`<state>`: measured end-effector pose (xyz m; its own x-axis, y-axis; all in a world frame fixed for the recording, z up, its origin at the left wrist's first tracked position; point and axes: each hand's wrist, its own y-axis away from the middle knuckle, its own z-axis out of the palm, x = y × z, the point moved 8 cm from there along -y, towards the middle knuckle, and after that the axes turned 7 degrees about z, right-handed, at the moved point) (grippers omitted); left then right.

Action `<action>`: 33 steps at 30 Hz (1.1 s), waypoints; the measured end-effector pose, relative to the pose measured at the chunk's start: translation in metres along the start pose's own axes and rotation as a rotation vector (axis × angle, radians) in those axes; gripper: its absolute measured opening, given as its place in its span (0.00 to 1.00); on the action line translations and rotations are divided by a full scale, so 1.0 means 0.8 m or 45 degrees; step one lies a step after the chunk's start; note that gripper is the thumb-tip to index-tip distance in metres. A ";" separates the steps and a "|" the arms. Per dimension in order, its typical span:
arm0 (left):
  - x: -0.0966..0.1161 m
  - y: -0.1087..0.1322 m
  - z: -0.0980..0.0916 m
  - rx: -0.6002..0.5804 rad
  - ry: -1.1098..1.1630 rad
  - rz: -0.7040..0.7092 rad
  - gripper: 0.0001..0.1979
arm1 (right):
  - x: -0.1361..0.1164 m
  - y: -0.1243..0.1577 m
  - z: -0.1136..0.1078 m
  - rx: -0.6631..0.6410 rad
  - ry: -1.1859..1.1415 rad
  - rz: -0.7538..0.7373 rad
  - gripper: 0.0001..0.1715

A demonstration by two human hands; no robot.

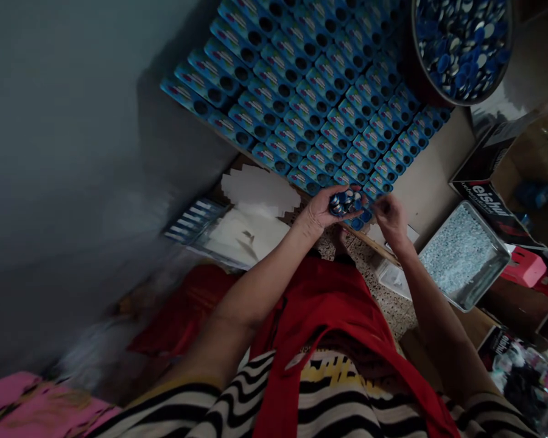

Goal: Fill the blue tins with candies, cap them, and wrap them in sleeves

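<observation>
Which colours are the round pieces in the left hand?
The round pieces are blue and silvery: head view.

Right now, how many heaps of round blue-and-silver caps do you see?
2: one heap in the left hand, another heap filling the round dark-walled container at upper right; others may be hidden.

"What's on that pale table (pixel 432 167)?"
"Blue packs (pixel 304 109) in slanting rows, running from its left edge through the middle, each with a dark round spot."
"And at the far right?"
"A round tub (pixel 421 91) by the right side of the rows. I can't make out its base from here."
"The near edge?"
"A wooden strip (pixel 369 243). Below shows speckled floor (pixel 402 316)."
</observation>
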<state>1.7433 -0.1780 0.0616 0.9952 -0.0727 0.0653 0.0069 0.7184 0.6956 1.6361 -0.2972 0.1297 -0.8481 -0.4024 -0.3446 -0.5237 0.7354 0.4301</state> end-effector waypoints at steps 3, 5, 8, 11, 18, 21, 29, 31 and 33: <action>0.001 -0.008 0.002 0.039 -0.063 -0.026 0.09 | -0.029 0.011 -0.011 0.074 -0.085 -0.362 0.13; 0.002 -0.014 0.004 0.071 -0.093 -0.026 0.07 | -0.039 0.009 -0.008 0.012 -0.132 -0.514 0.11; 0.004 -0.020 0.015 0.053 -0.085 -0.021 0.07 | -0.021 -0.007 -0.010 0.014 -0.336 -0.442 0.06; 0.011 -0.019 0.025 -0.015 -0.053 0.011 0.09 | 0.017 -0.017 -0.007 0.047 -0.408 -0.134 0.03; 0.027 -0.013 0.020 -0.041 -0.074 0.038 0.13 | 0.018 -0.026 0.013 -0.096 0.335 0.137 0.05; 0.025 -0.016 0.017 -0.029 -0.062 0.052 0.13 | 0.011 -0.042 0.018 -0.169 0.488 0.228 0.09; 0.015 -0.003 0.028 0.043 -0.078 0.068 0.11 | 0.008 -0.053 -0.003 -0.221 0.554 0.258 0.28; 0.014 -0.001 0.030 0.081 -0.094 0.060 0.10 | -0.002 -0.043 -0.013 -0.168 0.491 0.128 0.19; 0.012 -0.003 0.030 0.102 -0.083 0.039 0.09 | -0.020 -0.030 -0.024 -0.036 0.364 -0.126 0.14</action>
<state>1.7503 -0.1971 0.0776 0.9864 -0.0982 0.1319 -0.0339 0.6635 0.7474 1.6606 -0.3189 0.1412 -0.7790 -0.6114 -0.1392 -0.6036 0.6710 0.4307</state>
